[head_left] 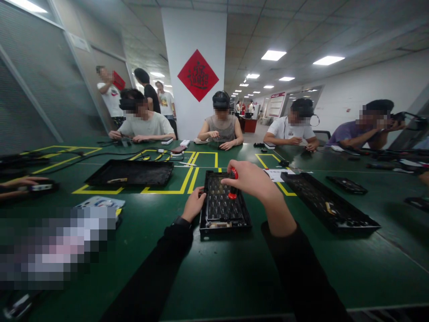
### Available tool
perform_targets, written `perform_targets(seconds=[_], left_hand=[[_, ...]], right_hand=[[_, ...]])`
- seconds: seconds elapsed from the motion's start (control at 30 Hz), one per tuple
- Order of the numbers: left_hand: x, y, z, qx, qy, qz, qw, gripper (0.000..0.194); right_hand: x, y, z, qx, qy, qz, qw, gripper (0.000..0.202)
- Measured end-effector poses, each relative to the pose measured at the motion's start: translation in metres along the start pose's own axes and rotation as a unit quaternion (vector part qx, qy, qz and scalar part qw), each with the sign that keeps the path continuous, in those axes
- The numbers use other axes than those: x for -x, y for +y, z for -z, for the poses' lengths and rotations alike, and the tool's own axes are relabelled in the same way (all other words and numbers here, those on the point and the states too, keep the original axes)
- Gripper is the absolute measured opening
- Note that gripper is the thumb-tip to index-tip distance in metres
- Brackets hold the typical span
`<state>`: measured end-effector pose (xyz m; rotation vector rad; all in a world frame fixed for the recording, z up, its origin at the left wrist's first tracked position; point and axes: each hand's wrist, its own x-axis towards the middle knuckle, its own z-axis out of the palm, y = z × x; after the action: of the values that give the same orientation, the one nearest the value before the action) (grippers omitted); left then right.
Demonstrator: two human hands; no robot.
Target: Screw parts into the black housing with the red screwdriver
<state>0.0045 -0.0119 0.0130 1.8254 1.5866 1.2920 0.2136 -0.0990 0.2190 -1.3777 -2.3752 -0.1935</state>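
Head view: screwdriver (233, 191), black-lettered red sign (198, 75)

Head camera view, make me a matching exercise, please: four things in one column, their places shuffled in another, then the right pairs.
Things
1. Red-and-black cylindrical hand tool
2. Bare left hand
3. Red diamond-shaped sign with dark characters
4. Wide black shallow tray

Places
A. On the white pillar
B. In the bare right hand
C. On the left half of the green table, farther left than either of the wearer's hands
D. At the left side of the black rectangular case

Pairs: 1-B, 2-D, 3-A, 4-C
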Motion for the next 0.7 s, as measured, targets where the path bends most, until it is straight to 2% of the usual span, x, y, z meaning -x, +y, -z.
perform_targets(seconds=[0.27,0.7], left_hand=[[-0.0017,-0.0013,-0.0018,0.010,0.003,0.000,1.000,0.035],[-0.0013,-0.0037,-0.0024,0.002,0.005,-0.003,1.000,0.036]], right_hand=[[-0.0006,-0.0005,-0.0017,-0.017,0.004,0.060,0.998,0.017],[-0.0019,0.0053,-0.0024,-0.030,0.009,0.066,0.997,0.016]])
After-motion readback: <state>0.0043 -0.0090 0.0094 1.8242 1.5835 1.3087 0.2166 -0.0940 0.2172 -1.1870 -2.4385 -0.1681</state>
